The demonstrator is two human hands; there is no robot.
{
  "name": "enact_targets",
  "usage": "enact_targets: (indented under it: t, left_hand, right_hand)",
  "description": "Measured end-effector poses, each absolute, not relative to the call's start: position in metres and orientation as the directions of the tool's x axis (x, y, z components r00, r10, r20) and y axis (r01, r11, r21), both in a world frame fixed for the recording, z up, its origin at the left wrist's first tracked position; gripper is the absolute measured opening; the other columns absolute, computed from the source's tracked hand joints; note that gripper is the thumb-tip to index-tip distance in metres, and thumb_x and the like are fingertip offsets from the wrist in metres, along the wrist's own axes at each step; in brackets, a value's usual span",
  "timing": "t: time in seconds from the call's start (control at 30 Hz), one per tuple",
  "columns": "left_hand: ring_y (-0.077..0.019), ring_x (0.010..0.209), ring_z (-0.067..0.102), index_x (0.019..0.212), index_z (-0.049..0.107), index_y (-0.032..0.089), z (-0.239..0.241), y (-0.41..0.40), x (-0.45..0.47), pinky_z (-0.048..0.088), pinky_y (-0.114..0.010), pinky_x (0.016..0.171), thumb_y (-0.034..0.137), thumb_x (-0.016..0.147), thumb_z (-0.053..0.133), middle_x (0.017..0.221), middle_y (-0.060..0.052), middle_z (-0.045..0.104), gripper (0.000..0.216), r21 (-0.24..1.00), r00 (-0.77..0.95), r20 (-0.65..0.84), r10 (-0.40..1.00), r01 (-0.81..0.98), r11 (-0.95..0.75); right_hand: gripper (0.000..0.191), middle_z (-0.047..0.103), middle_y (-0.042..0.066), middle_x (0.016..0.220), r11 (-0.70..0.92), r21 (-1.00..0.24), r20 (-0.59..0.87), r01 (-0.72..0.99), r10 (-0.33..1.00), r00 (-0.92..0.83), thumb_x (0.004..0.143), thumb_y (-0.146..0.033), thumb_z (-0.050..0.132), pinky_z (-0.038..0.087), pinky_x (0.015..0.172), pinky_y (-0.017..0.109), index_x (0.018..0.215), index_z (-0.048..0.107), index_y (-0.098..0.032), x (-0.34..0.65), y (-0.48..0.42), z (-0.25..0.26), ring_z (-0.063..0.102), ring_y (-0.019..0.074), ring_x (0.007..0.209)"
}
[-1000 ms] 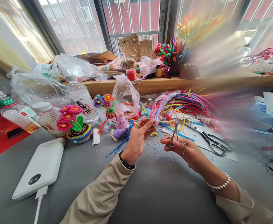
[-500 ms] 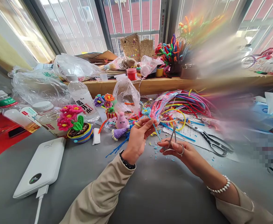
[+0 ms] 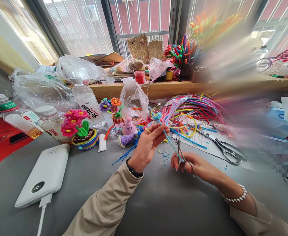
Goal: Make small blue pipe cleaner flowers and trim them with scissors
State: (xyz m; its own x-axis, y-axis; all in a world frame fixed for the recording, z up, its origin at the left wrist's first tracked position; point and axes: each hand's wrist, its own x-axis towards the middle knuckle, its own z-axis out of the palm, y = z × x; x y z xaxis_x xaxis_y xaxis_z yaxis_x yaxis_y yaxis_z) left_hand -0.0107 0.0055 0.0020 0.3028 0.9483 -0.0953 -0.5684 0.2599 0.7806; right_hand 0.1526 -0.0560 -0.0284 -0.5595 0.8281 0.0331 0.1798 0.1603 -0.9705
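Observation:
My left hand (image 3: 147,144) pinches a light-blue pipe cleaner flower (image 3: 156,116) just below its head. The flower's thin blue stem (image 3: 171,143) slants down to the right from my fingertips. In my right hand (image 3: 195,165) is a small pair of metal scissors (image 3: 179,149), fingers in the loops and blades pointing up. The stem's lower end reaches the scissors near my right fingers; whether the blades touch it I cannot tell. Blue fluff clippings (image 3: 163,157) lie on the grey table beneath.
Large black-handled scissors (image 3: 223,149) lie on a printed sheet at right. Behind are bundled pipe cleaners (image 3: 200,106) and a clear plastic bag (image 3: 134,100). Left stand a potted pink pipe cleaner flower (image 3: 81,131), a water bottle (image 3: 89,105) and a white power bank (image 3: 44,173). Blur covers the right side.
My right hand has moved down, bringing the scissors lower along the stem. The stem now shows longer and more slanted. My left hand keeps its hold, nearly still.

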Motion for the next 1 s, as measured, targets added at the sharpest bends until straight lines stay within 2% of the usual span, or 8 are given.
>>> enact_targets:
  t: [0.2, 0.47, 0.77, 1.0]
  left_hand:
    - [-0.0078, 0.066, 0.062, 0.072, 0.062, 0.016, 0.002, 0.004, -0.009, 0.046, -0.018, 0.066, 0.018, 0.063, 0.068, 0.072, 0.001, 0.066, 0.012, 0.792, 0.349, -0.122, 0.929, -0.530, 0.303]
    - [-0.0079, 0.066, 0.062, 0.071, 0.061, 0.015, 0.001, 0.003, -0.008, 0.046, -0.017, 0.063, 0.016, 0.061, 0.069, 0.069, 0.002, 0.066, 0.013, 0.792, 0.399, -0.156, 0.903, -0.496, 0.356]
    - [-0.0079, 0.065, 0.062, 0.071, 0.060, 0.015, 0.000, 0.004, -0.008, 0.046, -0.018, 0.066, 0.015, 0.060, 0.069, 0.070, 0.002, 0.066, 0.014, 0.783, 0.347, -0.164, 0.923, -0.524, 0.336]
    - [-0.0075, 0.064, 0.063, 0.070, 0.061, 0.014, 0.001, 0.004, -0.007, 0.047, -0.015, 0.060, 0.014, 0.061, 0.068, 0.069, 0.001, 0.067, 0.011, 0.779, 0.313, -0.154, 0.937, -0.546, 0.310]
  right_hand:
    - [0.067, 0.050, 0.004, 0.083, 0.206, -0.955, -0.012, 0.215, 0.696, -0.718, 0.065, -0.076, 0.031, 0.038, 0.059, 0.025, 0.083, 0.053, -0.016, 0.150, -0.060, -0.026, 0.043, 0.0119, 0.063]
    - [0.067, 0.049, 0.004, 0.081, 0.167, -0.973, -0.020, 0.157, 0.619, -0.785, 0.066, -0.076, 0.031, 0.035, 0.057, 0.024, 0.083, 0.054, -0.015, 0.147, -0.061, -0.027, 0.041, 0.0115, 0.062]
    - [0.061, 0.049, 0.003, 0.075, 0.097, -0.995, 0.034, 0.036, 0.640, -0.767, 0.069, -0.072, 0.033, 0.031, 0.056, 0.023, 0.074, 0.051, -0.014, 0.142, -0.061, -0.029, 0.039, 0.0107, 0.061]
    - [0.057, 0.047, 0.002, 0.070, 0.050, -0.999, 0.049, -0.022, 0.661, -0.748, 0.071, -0.069, 0.037, 0.028, 0.051, 0.021, 0.068, 0.049, -0.013, 0.139, -0.061, -0.035, 0.037, 0.0090, 0.058]
